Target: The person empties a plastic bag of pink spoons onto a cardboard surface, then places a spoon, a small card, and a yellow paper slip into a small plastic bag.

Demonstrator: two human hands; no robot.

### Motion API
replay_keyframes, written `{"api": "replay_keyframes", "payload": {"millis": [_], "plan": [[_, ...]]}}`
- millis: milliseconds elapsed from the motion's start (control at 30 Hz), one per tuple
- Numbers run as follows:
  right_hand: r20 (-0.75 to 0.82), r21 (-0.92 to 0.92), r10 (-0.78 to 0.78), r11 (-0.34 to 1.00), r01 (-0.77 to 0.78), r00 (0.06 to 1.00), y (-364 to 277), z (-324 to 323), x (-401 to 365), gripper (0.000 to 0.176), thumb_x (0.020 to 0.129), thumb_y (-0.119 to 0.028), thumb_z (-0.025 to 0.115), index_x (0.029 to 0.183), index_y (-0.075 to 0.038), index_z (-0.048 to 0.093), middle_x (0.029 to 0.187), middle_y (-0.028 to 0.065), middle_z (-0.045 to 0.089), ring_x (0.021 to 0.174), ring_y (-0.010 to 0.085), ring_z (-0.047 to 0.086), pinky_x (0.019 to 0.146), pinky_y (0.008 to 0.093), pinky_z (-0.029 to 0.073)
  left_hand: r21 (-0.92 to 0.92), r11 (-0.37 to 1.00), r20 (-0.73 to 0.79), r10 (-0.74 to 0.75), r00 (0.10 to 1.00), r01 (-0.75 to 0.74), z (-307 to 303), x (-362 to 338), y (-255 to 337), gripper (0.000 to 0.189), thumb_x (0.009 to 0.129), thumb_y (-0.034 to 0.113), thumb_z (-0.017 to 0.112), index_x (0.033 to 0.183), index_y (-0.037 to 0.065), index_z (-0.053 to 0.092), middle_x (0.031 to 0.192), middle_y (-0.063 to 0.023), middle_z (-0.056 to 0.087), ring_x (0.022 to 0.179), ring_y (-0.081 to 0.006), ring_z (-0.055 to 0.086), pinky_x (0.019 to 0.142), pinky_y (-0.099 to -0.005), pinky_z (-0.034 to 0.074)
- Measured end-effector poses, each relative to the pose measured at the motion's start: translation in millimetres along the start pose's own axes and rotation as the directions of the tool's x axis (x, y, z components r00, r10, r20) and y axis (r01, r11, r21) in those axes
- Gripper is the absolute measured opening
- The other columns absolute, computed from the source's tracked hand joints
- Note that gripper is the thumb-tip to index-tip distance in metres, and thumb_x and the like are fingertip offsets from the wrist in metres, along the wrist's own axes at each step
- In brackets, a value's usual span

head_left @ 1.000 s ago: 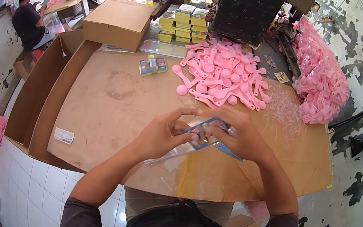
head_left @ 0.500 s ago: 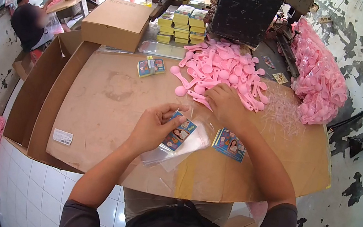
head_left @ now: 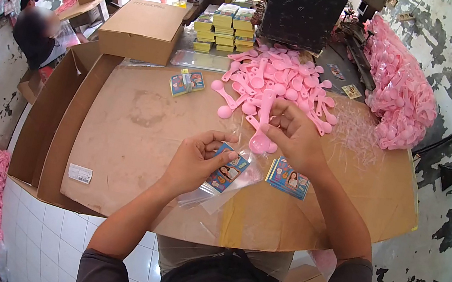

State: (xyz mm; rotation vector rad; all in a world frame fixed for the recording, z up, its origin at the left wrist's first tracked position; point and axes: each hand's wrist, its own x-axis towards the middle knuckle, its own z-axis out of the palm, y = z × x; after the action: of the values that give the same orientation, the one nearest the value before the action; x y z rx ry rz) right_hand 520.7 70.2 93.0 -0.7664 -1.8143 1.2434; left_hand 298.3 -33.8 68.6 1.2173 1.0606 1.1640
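Between thumb and fingers, my left hand [head_left: 196, 161] pinches a blue printed card [head_left: 228, 170] above clear plastic bags [head_left: 201, 197]. My right hand [head_left: 295, 134] holds pink spoons [head_left: 264, 117], their round scoops pointing down over the cardboard; how many it grips is hard to tell. Just beyond lies a heap of pink spoons [head_left: 285, 79]. A small stack of blue cards [head_left: 288, 178] rests below my right hand. Farther left sits a banded bundle of cards [head_left: 187, 83].
The cardboard-topped table [head_left: 127, 154] has a closed box [head_left: 141, 29] at back left, stacked cards [head_left: 224, 26] behind, and a black machine box [head_left: 302, 9]. Bagged pink spoons [head_left: 399, 93] stand right, plastic scraps [head_left: 360, 134] nearby. Another person [head_left: 37, 29] sits far left.
My right hand has lifted pink spoons from the near edge of the heap and raised them into view. My left hand keeps its card, which has shifted slightly right and down.
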Motion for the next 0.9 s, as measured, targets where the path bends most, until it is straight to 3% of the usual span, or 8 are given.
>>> {"api": "replay_keyframes", "payload": {"millis": [67,267,567,667,733,800,867,900], "plan": [[-0.085,0.198,-0.081,0.975,0.097,0.993,-22.6,8.6,-7.9,0.048,0.094,-0.004,0.07,0.139,-0.004,0.054,0.097,0.0008,0.06,0.088,0.0069,0.062,0.074,0.0239,0.051,-0.026,1.0,0.026,-0.001,1.0,0.002,3.4,0.4,-1.2,0.031,0.1,0.007,0.069,0.128,-0.004,0.063,0.104,-0.0077,0.076,0.089,-0.0083,0.071,0.073,-0.0232,0.058],[0.069,0.033,-0.016,0.999,0.013,0.997,-38.8,12.3,-20.2,0.07,0.092,0.006,0.069,0.153,-0.006,0.037,0.106,0.0036,0.058,0.096,0.0094,0.065,0.072,0.0225,0.054,-0.081,0.996,0.081,-0.018,0.997,0.025,9.3,-2.1,-3.4,0.03,0.1,0.008,0.068,0.127,-0.005,0.064,0.104,-0.0077,0.076,0.089,-0.0083,0.071,0.074,-0.0236,0.059],[-0.155,0.089,-0.093,0.99,0.108,0.983,-30.1,34.4,-27.3,0.058,0.094,0.003,0.068,0.146,-0.007,0.045,0.117,0.0081,0.057,0.093,0.0095,0.067,0.069,0.0207,0.052,-0.038,0.999,0.056,-0.006,0.998,0.008,8.3,-2.2,-0.3,0.03,0.103,0.013,0.066,0.128,-0.004,0.064,0.103,-0.0068,0.076,0.086,-0.007,0.07,0.072,-0.0234,0.058],[-0.059,0.157,-0.103,0.981,0.112,0.993,-27.5,37.4,-34.2,0.052,0.096,0.004,0.064,0.144,-0.004,0.045,0.125,0.0112,0.058,0.107,0.0171,0.067,0.085,0.0289,0.056,-0.12,0.992,0.04,0.05,0.998,-0.045,7.2,0.3,-9.0,0.029,0.105,0.014,0.062,0.129,-0.002,0.064,0.099,-0.0066,0.076,0.081,-0.007,0.07,0.068,-0.022,0.056],[0.119,-0.343,-0.424,0.831,0.438,0.898,-20.8,20.6,-30.4,0.046,0.098,0.001,0.062,0.142,-0.006,0.049,0.131,0.0121,0.058,0.113,0.0213,0.065,0.093,0.0349,0.054,-0.195,0.979,0.031,0.063,0.998,-0.055,9.7,-2.4,1.9,0.028,0.106,0.015,0.06,0.129,-0.001,0.063,0.099,-0.0059,0.076,0.08,-0.0063,0.069,0.068,-0.0208,0.054],[0.184,-0.341,-0.417,0.822,0.455,0.89,-23.9,13.3,-25.3,0.037,0.1,-0.002,0.061,0.136,-0.007,0.056,0.137,0.0126,0.057,0.118,0.0243,0.062,0.098,0.0392,0.051,-0.178,0.984,0.111,0.039,0.993,-0.018,0.5,-3.3,6.4,0.03,0.106,0.016,0.061,0.131,0.0,0.063,0.1,-0.0055,0.075,0.08,-0.0064,0.069,0.068,-0.0203,0.053],[0.122,0.123,-0.129,0.986,0.114,0.984,-38.0,10.4,-26.4,0.026,0.101,-0.005,0.061,0.127,-0.008,0.066,0.141,0.0126,0.056,0.123,0.0261,0.059,0.102,0.0419,0.048,-0.182,0.983,0.172,0.023,0.985,0.009,-0.3,-5.2,8.2,0.032,0.105,0.017,0.063,0.133,0.001,0.062,0.099,-0.0047,0.075,0.081,-0.0062,0.068,0.07,-0.0202,0.052],[0.174,0.031,-0.232,0.973,0.23,0.957,-45.7,9.1,-24.7,0.022,0.1,-0.006,0.062,0.12,-0.009,0.069,0.14,0.0121,0.058,0.122,0.0258,0.06,0.101,0.041,0.048,-0.193,0.981,0.192,0.023,0.981,0.015,1.4,-5.3,9.3,0.033,0.104,0.018,0.064,0.133,0.001,0.062,0.098,-0.0041,0.075,0.082,-0.0061,0.067,0.072,-0.0203,0.052]]}}
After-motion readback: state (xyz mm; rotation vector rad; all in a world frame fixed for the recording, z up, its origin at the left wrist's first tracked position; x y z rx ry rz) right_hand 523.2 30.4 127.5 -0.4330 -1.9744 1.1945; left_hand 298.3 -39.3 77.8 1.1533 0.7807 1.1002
